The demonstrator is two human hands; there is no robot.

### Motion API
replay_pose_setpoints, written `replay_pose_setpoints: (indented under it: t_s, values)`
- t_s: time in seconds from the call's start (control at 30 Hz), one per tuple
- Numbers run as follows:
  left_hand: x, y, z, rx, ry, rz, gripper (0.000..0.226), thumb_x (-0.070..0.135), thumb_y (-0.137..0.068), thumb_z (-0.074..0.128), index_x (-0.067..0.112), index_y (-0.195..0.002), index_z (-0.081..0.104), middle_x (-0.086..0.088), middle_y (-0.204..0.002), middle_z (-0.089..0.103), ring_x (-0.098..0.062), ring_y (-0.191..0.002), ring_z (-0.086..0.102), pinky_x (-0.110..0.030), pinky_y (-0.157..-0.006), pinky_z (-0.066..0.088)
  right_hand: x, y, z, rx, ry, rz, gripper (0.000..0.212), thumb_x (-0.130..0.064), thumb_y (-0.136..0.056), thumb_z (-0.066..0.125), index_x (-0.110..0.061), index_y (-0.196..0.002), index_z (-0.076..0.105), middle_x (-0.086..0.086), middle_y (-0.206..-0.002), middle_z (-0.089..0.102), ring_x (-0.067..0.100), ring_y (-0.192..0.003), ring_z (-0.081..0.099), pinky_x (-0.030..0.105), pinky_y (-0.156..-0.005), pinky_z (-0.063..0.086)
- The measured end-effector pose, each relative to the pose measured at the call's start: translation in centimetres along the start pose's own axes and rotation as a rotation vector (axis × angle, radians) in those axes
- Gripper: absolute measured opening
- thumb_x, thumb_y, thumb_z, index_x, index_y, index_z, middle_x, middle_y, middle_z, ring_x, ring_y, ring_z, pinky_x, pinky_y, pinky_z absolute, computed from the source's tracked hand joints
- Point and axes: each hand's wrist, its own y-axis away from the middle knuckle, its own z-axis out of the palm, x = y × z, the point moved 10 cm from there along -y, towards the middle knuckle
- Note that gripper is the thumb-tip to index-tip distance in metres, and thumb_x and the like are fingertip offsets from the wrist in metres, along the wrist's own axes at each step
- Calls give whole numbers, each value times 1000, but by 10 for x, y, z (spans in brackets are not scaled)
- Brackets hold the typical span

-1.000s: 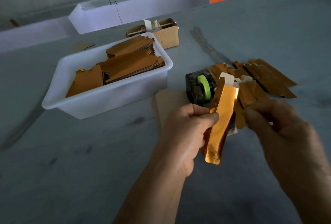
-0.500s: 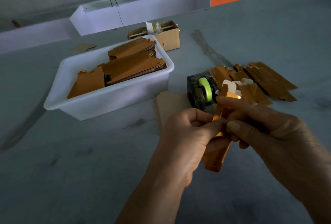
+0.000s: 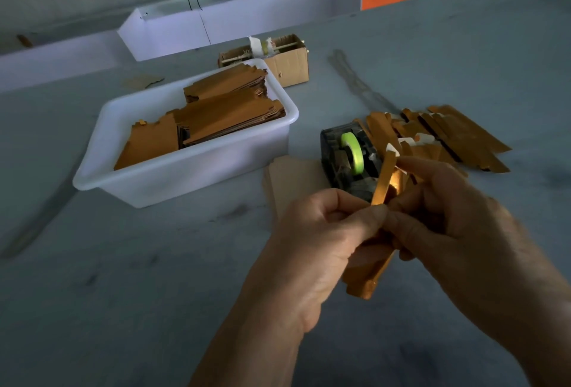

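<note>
Fingers (image 3: 369, 218): those of the left hand (image 3: 321, 241) curl round the middle of a gold foil carton blank (image 3: 382, 181), thumb pressed on its near face. Those of the right hand (image 3: 457, 232) pinch the same blank from the other side, forefinger stretched up toward the top flap. Both hands are grasping; neither is released.

Item location: held in the air over the grey table (image 3: 123, 294), between the hands, near upright, lower end poking out below them. It is just in front of the tape dispenser (image 3: 336, 158) with its green tape roll (image 3: 352, 151).

Nearby stock: white plastic tub (image 3: 185, 176) holding stacked flat blanks (image 3: 225, 114); a loose pile of cartons (image 3: 457, 136) to the right; a small cardboard box (image 3: 287, 62) behind the tub.

Hazards, as judged:
- Foil face dented or creased off its score line, if the thumbs press too hard while folding.
- Top flap bent or torn, since the forefinger bears on it alone.
- Blank slipping downward, as the foil looks slick and the grip sits mid-length.
- Upper end knocking the dispenser, being so close to it.

Change from a second ago: the blank then showed its broad shiny face, held by the left hand alone, the right hand apart at its edge. Now it shows narrower, partly folded, with the right hand closed on it and the thumbs nearly meeting.
</note>
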Motion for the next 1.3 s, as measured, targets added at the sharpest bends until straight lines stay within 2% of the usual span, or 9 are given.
replay_pose_setpoints:
  t_s: [0.2, 0.37, 0.53, 0.63, 0.73, 0.87, 1.0, 1.17, 1.3]
  values:
    - [1, 0, -6, 90, -44, 86, 14, 13, -92, 60, 9, -81, 69, -4, -71, 73, -19, -69, 73, -25, -62, 58, -3, 0, -1, 37, 108, 14, 53, -24, -80, 67, -43, -123, 42, -14, -73, 64, -4, -69, 59, 3, -63, 42]
    - [17, 6, -7, 261, -144, 286, 18, 9, -91, 62, 12, -74, 68, -8, -72, 73, -23, -68, 72, -36, -64, 60, -16, -2, -5, 114, 244, 14, 56, -24, -84, 65, -36, -132, 37, -17, -68, 57, -9, -61, 45, -3, -64, 34]
    - [30, 21, -10, 386, -323, 465, 13, 16, -91, 63, 18, -78, 67, 0, -70, 72, -19, -69, 71, -47, -66, 58, -19, -4, -6, 151, 222, 27, 60, -27, -78, 72, -33, -130, 43, -20, -63, 56, -18, -60, 50, -9, -59, 29]
    - [27, 20, -15, 391, -269, 431, 14, 13, -91, 63, 16, -78, 67, -4, -70, 72, -20, -68, 71, -49, -66, 59, -20, -2, -6, 182, 248, 15, 61, -35, -74, 73, -29, -128, 45, -19, -63, 55, -8, -54, 50, 8, -46, 37]
    - [29, 19, -22, 376, -210, 412, 14, 13, -90, 63, 15, -78, 68, -4, -70, 72, -18, -66, 71, -40, -59, 60, -24, 0, -13, 245, 313, -18, 71, -55, -61, 66, -26, -123, 47, -16, -61, 51, -7, -57, 46, 15, -48, 27]
    - [31, 17, -24, 333, -208, 394, 10, 15, -90, 63, 15, -81, 68, -1, -74, 72, -14, -67, 71, -24, -57, 56, -11, -2, -4, 166, -108, 44, 60, -64, -49, 56, -40, -105, 54, -11, -75, 64, 0, -70, 62, 17, -59, 46]
    - [28, 16, -14, 227, -209, 335, 10, 18, -92, 59, 14, -86, 66, -1, -79, 72, -16, -71, 73, -34, -64, 61, 7, -3, 13, 48, -306, 126, 47, -55, -47, 60, -33, -88, 64, -8, -81, 70, 9, -78, 67, 36, -76, 54]
    - [28, 17, -13, 176, -248, 292, 12, 20, -93, 58, 17, -89, 68, 2, -73, 70, -14, -69, 70, -34, -60, 60, 11, -4, 17, 42, -394, 100, 28, -42, -62, 58, -36, -87, 68, -4, -83, 71, 10, -81, 66, 31, -77, 48]
    - [33, 17, -23, 269, -388, 350, 21, 25, -92, 58, 35, -107, 69, 16, -81, 73, 2, -67, 67, -14, -48, 50, 24, -14, -12, 186, -347, 80, 23, -18, -86, 60, -39, -89, 68, -6, -81, 69, 15, -77, 68, 35, -69, 52]
